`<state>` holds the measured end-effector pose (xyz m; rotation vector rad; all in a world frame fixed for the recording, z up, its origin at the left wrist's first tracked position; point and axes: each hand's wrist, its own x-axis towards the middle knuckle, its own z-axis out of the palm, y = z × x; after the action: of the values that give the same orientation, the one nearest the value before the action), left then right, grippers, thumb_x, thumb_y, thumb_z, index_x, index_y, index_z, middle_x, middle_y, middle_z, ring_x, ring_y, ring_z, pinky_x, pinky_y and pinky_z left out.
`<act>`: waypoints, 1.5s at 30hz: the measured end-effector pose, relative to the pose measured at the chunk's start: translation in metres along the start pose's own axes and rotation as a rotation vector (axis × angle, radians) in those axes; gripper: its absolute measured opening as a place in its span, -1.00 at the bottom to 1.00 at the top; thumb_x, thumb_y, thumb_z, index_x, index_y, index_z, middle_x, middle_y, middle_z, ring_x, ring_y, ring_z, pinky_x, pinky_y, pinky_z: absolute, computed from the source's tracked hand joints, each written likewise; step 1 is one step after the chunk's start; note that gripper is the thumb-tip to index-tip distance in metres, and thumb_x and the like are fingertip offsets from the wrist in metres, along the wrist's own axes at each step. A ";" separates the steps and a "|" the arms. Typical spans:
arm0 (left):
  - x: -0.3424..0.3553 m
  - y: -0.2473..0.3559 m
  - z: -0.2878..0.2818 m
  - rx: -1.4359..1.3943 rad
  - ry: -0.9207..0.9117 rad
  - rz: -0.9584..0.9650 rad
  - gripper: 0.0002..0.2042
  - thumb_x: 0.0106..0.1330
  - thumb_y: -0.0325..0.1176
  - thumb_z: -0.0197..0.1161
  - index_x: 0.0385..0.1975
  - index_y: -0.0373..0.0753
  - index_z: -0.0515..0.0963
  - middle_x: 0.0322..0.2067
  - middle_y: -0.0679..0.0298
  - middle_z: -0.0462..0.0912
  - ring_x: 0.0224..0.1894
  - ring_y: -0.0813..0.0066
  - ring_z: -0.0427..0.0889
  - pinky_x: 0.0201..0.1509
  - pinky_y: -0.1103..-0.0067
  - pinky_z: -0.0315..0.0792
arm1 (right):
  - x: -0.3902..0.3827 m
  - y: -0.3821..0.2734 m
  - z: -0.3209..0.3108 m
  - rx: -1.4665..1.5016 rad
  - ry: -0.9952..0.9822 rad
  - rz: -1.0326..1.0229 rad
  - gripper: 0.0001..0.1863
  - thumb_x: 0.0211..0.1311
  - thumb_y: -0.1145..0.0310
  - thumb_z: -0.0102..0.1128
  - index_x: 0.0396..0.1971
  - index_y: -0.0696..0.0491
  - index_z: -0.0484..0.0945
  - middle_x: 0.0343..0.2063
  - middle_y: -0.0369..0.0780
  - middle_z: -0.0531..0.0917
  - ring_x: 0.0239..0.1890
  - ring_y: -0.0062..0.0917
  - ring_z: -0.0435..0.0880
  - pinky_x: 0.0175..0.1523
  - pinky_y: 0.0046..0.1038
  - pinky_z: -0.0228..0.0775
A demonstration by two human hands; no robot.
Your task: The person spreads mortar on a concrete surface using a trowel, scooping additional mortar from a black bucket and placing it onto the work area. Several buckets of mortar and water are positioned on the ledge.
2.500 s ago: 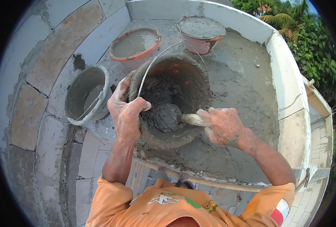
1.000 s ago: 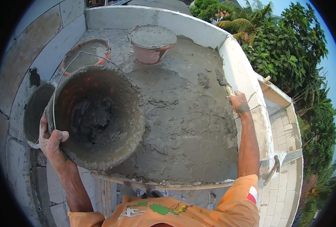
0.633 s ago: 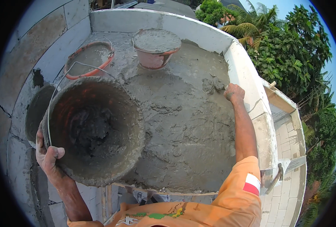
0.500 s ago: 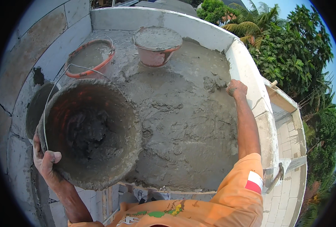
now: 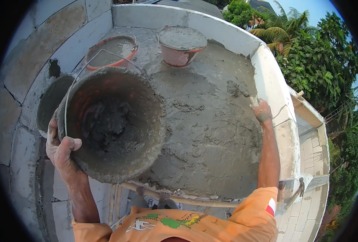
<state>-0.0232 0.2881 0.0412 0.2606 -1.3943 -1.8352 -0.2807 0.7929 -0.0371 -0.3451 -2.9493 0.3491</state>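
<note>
My left hand (image 5: 64, 153) grips the near-left rim of a large mortar-caked bucket (image 5: 158, 131), thumb inside the rim. The bucket is tipped so that its mouth faces me, and dark wet mortar (image 5: 106, 121) lies inside. To the right, my right hand (image 5: 263, 111) is closed around the handle of a trowel (image 5: 254, 101). Its blade is mostly hidden by a lump of mortar (image 5: 236, 88). A broad layer of wet mortar (image 5: 211, 141) spreads between both hands, rough and ridged in the middle.
Two orange buckets, a left one (image 5: 122, 61) and a right one (image 5: 178, 59), stand farther back holding grey mix. Another grey container (image 5: 50, 101) sits against the block wall (image 5: 45, 40). A low white parapet (image 5: 273, 84) bounds the right side, with trees (image 5: 320, 68) beyond. A hammer (image 5: 298, 193) hangs outside it.
The view has shifted, so most things appear farther right. My right hand has come nearer to me with the trowel handle, while the left has pushed the bucket slightly away.
</note>
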 end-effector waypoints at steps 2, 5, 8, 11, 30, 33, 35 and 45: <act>0.000 -0.003 0.016 0.020 -0.024 0.001 -0.30 -0.23 -0.61 0.03 0.13 -0.54 0.37 0.00 0.05 0.54 0.06 0.30 0.57 0.23 0.51 0.37 | -0.049 -0.011 -0.019 0.011 0.087 -0.158 -0.42 0.09 0.09 0.36 0.09 0.08 0.52 -0.08 -0.03 0.67 0.02 -0.08 0.61 0.05 -0.17 0.46; 0.002 -0.016 0.035 -0.003 -0.079 0.002 -0.32 -0.24 -0.66 0.10 0.10 -0.54 0.43 -0.04 0.09 0.57 -0.01 0.40 0.57 0.09 0.61 0.41 | -0.118 -0.037 -0.048 0.209 0.086 -0.240 -0.40 0.12 0.20 0.39 0.18 0.03 0.49 -0.09 -0.02 0.67 -0.05 -0.15 0.67 0.01 -0.24 0.49; 0.005 -0.022 0.045 0.074 -0.127 0.016 -0.35 -0.20 -0.61 0.14 0.10 -0.58 0.43 -0.06 0.09 0.57 -0.05 0.42 0.57 0.05 0.61 0.42 | -0.172 -0.069 -0.076 0.378 0.076 -0.361 -0.37 0.05 0.33 0.43 0.20 -0.01 0.49 -0.10 -0.04 0.68 -0.09 -0.23 0.69 -0.01 -0.31 0.50; 0.008 -0.039 0.044 0.052 -0.160 0.004 -0.36 -0.19 -0.60 0.14 0.08 -0.58 0.44 -0.06 0.09 0.58 -0.06 0.43 0.57 0.04 0.61 0.43 | -0.206 -0.105 -0.085 0.264 0.090 -0.540 -0.35 -0.02 0.44 0.44 0.18 -0.04 0.51 -0.29 -0.16 0.69 -0.25 -0.36 0.70 -0.15 -0.34 0.51; 0.020 -0.058 0.052 0.119 -0.466 -0.007 -0.31 -0.19 -0.58 0.17 0.16 -0.48 0.45 0.01 0.17 0.58 0.02 0.52 0.55 0.18 0.64 0.36 | -0.187 -0.204 -0.016 -0.307 -0.023 -1.173 -0.60 0.01 0.39 0.31 -0.08 0.10 0.55 -0.55 -0.14 0.64 -0.42 -0.35 0.70 -0.32 -0.34 0.49; 0.024 -0.049 0.052 0.110 -0.430 -0.056 -0.30 -0.24 -0.59 0.15 0.13 -0.50 0.46 0.00 0.15 0.58 0.03 0.48 0.55 0.20 0.61 0.35 | -0.189 -0.209 -0.014 -0.133 -0.332 -1.018 -0.59 -0.02 0.37 0.35 -0.10 0.07 0.54 -0.55 -0.09 0.65 -0.40 -0.24 0.71 -0.28 -0.24 0.53; 0.025 -0.054 0.050 0.061 -0.398 -0.058 -0.29 -0.28 -0.60 0.15 0.11 -0.52 0.44 0.00 0.12 0.57 0.03 0.41 0.55 0.19 0.58 0.34 | -0.192 -0.213 -0.010 0.043 -0.406 -0.934 -0.55 0.00 0.33 0.36 -0.03 0.01 0.54 -0.52 -0.06 0.67 -0.36 -0.17 0.71 -0.23 -0.17 0.54; 0.036 -0.069 0.053 0.012 -0.239 -0.076 -0.35 -0.22 -0.63 0.12 0.09 -0.53 0.44 -0.07 0.14 0.58 -0.07 0.43 0.58 0.06 0.63 0.41 | -0.189 -0.218 -0.006 0.230 -0.469 -0.842 -0.47 0.08 0.21 0.35 0.10 -0.05 0.52 -0.39 -0.09 0.72 -0.28 -0.18 0.72 -0.14 -0.18 0.56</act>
<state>-0.1103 0.3059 0.0100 0.1032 -1.5770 -1.9709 -0.1434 0.5415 -0.0005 1.1062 -3.0657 0.6907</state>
